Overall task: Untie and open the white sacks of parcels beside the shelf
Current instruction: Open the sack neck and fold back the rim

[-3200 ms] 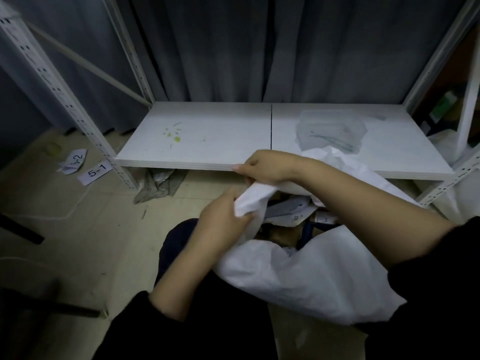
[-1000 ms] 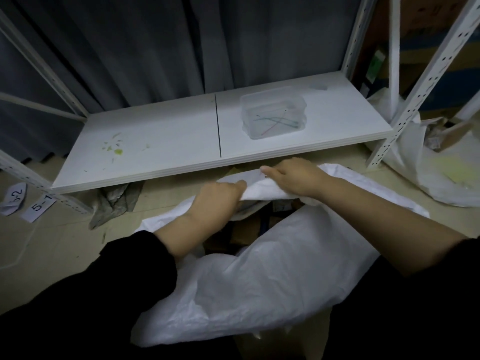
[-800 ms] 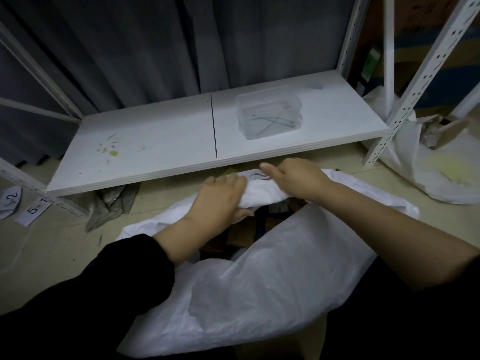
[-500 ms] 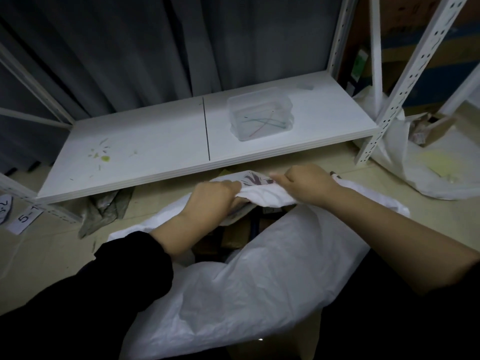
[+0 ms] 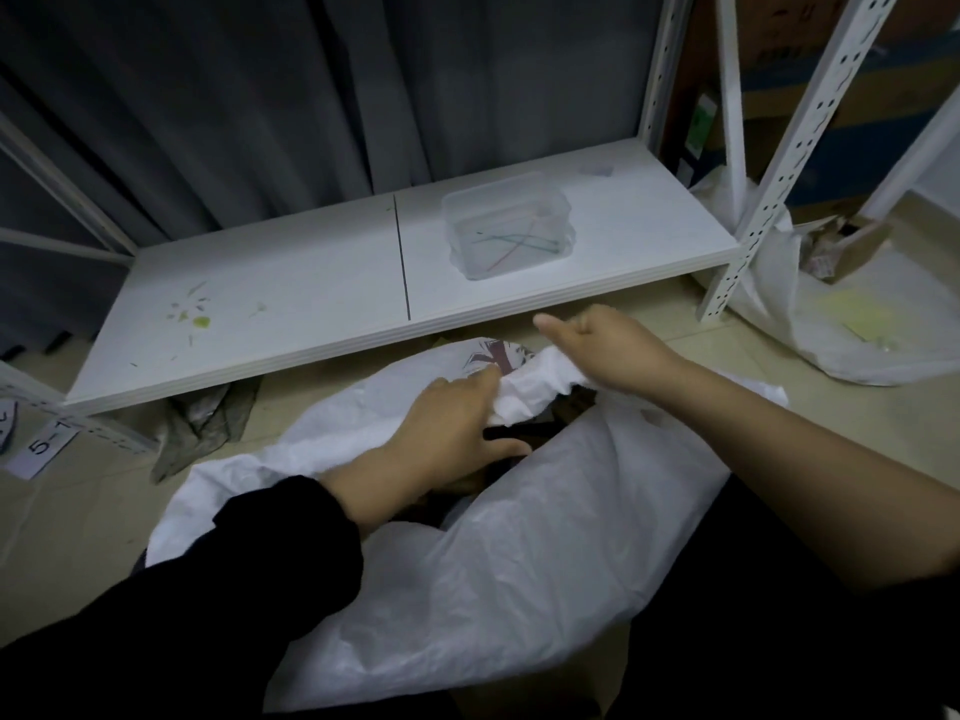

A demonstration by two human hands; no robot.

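A large white sack point(image 5: 519, 558) lies on the floor in front of the low white shelf point(image 5: 291, 304), its mouth open and dark parcels point(image 5: 524, 431) showing inside. My left hand point(image 5: 441, 433) grips the rolled far rim of the sack from the left. My right hand point(image 5: 608, 348) holds the same rim further right, thumb pointing left. A second white sack point(image 5: 852, 324) lies open beside the shelf post at the right, cardboard and paper spilling out.
A clear plastic box point(image 5: 506, 226) with coloured ties stands on the shelf. A perforated white post point(image 5: 769, 189) rises at the right. Grey cloth point(image 5: 202, 418) lies under the shelf edge. Paper labels point(image 5: 41, 446) lie on the floor at far left. Grey curtains hang behind.
Since the earliest frame the tied neck has come apart and the sack mouth has widened. Over the last second both hands keep rolling the far rim, the left hand shifting slightly down.
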